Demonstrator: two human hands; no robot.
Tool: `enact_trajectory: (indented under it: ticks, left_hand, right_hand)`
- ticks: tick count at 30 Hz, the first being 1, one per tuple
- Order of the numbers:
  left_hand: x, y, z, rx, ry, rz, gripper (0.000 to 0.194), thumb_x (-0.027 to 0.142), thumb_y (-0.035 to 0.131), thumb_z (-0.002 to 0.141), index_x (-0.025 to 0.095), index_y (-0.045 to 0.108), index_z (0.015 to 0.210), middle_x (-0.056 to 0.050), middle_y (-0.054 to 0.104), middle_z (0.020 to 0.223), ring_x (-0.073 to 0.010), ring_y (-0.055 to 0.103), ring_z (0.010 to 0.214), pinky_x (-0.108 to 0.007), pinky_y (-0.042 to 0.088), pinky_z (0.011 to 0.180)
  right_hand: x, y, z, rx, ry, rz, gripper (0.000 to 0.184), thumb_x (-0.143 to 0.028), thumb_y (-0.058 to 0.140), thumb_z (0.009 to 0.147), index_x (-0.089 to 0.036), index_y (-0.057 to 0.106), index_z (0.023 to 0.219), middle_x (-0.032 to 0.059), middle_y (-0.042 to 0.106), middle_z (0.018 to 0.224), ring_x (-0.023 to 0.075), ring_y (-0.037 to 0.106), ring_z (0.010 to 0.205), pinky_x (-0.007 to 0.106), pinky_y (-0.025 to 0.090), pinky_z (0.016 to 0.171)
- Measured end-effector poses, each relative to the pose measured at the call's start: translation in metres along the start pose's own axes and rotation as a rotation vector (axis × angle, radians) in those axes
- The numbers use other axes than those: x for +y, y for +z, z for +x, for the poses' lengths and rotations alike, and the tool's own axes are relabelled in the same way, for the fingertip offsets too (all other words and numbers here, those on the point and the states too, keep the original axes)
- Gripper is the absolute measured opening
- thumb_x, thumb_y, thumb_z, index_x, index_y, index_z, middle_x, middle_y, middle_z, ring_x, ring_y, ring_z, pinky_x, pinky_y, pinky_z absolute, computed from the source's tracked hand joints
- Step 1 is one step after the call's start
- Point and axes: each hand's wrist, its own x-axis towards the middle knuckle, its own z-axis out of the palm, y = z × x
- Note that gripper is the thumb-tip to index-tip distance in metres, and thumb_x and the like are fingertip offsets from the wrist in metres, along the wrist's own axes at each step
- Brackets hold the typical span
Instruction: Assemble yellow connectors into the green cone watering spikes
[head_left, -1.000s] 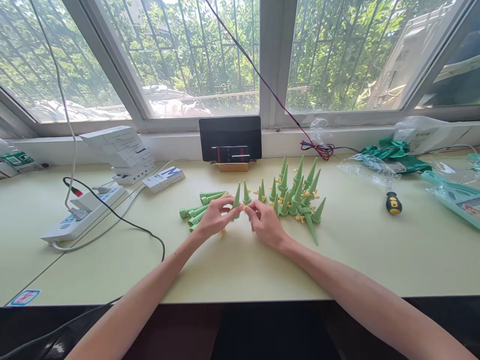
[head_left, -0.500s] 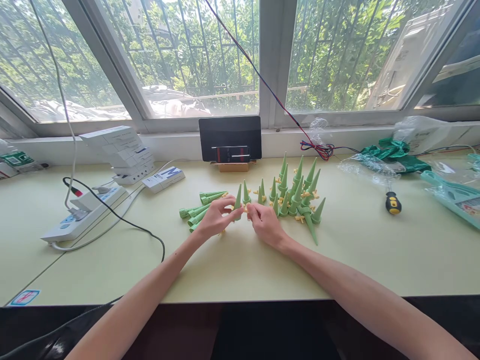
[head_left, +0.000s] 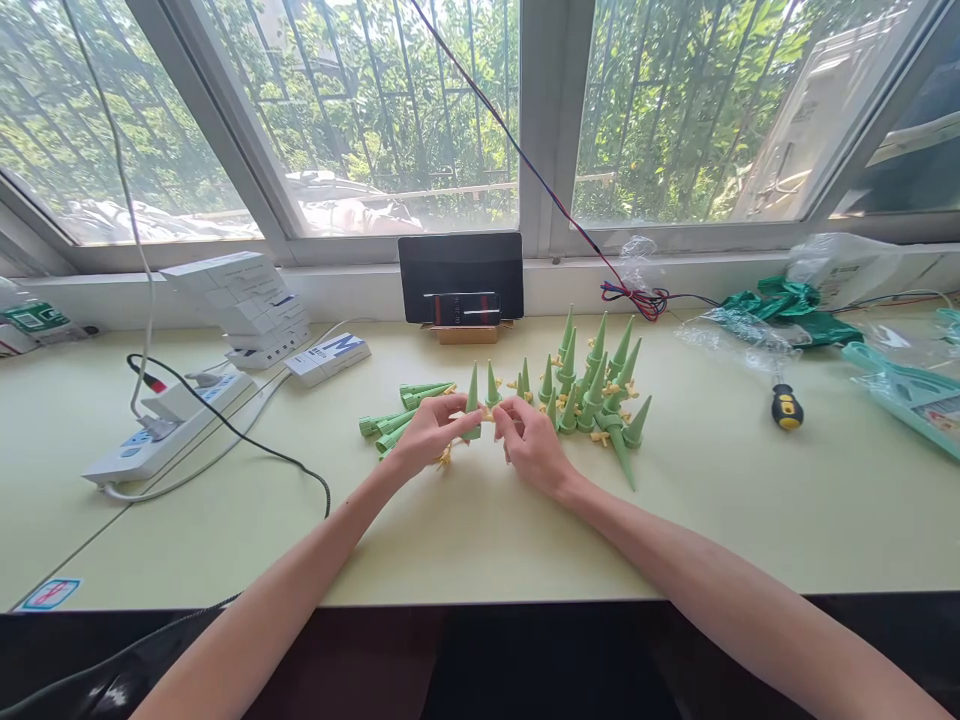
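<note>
My left hand (head_left: 429, 436) is closed around a green plant-watering spike (head_left: 472, 388), held with its tip up. The fingers of my right hand (head_left: 534, 447) pinch a small yellow valve (head_left: 487, 413) at the spike's side; how far it sits in the spike cannot be made out. Just behind my fingertips stands another green spike (head_left: 492, 384). Several green tubes (head_left: 379, 424) lie by my left hand, partly hidden by it, and loose yellow pieces (head_left: 445, 458) show below it. Right of my right hand, several spikes with yellow valves (head_left: 594, 395) stand in a cluster, one lying tipped toward me.
A phone (head_left: 466, 309) leans on a black tablet (head_left: 459, 262) at the back. At left are a power strip (head_left: 169, 430), cables and white boxes (head_left: 232, 290). A screwdriver (head_left: 787, 407), plastic wrapping and a green tray-like item (head_left: 907, 395) lie at right.
The held spike has shifted slightly left and down. My right fingers have changed their grip at the yellow valve, with the knuckles raised a little. The surrounding spikes have stayed put.
</note>
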Motion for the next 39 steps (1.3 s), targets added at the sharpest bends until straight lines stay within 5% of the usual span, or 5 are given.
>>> enact_trajectory:
  ticks: [4, 9, 20, 39]
  left_hand:
    - [-0.0001, -0.0008, 0.0002, 0.026, -0.028, -0.047, 0.031, 0.046, 0.07, 0.081, 0.015, 0.069, 0.085, -0.006, 0.067, 0.087, -0.0172, 0.062, 0.076, -0.028, 0.051, 0.066]
    - [-0.0006, -0.0012, 0.0003, 0.014, -0.037, -0.074, 0.029, 0.044, 0.071, 0.08, 0.016, 0.067, 0.082, -0.006, 0.067, 0.088, -0.0165, 0.061, 0.075, -0.027, 0.051, 0.065]
    - [-0.0035, -0.0016, 0.001, -0.011, -0.041, -0.093, 0.033, 0.043, 0.07, 0.082, 0.017, 0.072, 0.102, -0.008, 0.069, 0.095, -0.0201, 0.064, 0.083, -0.028, 0.052, 0.068]
    - [-0.0045, -0.0008, 0.0, -0.028, 0.015, -0.03, 0.034, 0.045, 0.069, 0.083, 0.018, 0.075, 0.102, -0.008, 0.069, 0.093, -0.018, 0.062, 0.078, -0.027, 0.05, 0.064]
  right_hand:
    - [-0.0011, -0.0007, -0.0003, -0.037, -0.01, 0.063, 0.027, -0.048, 0.049, 0.095, -0.021, 0.052, 0.094, 0.0015, 0.061, 0.081, 0.0104, 0.053, 0.05, 0.024, 0.041, 0.046]
    - [0.0016, -0.0005, 0.0002, -0.057, -0.029, 0.06, 0.025, -0.045, 0.048, 0.095, -0.021, 0.052, 0.091, 0.0021, 0.062, 0.086, 0.0094, 0.053, 0.047, 0.025, 0.045, 0.045]
    - [0.0006, -0.0016, 0.0004, -0.047, -0.019, 0.067, 0.024, -0.043, 0.049, 0.095, -0.02, 0.051, 0.087, -0.0003, 0.058, 0.08, 0.009, 0.053, 0.047, 0.024, 0.044, 0.045]
    - [0.0013, -0.0029, 0.0003, -0.034, -0.024, -0.06, 0.04, -0.049, 0.041, 0.098, -0.021, 0.048, 0.071, -0.0029, 0.047, 0.055, 0.0122, 0.043, 0.05, 0.026, 0.035, 0.052]
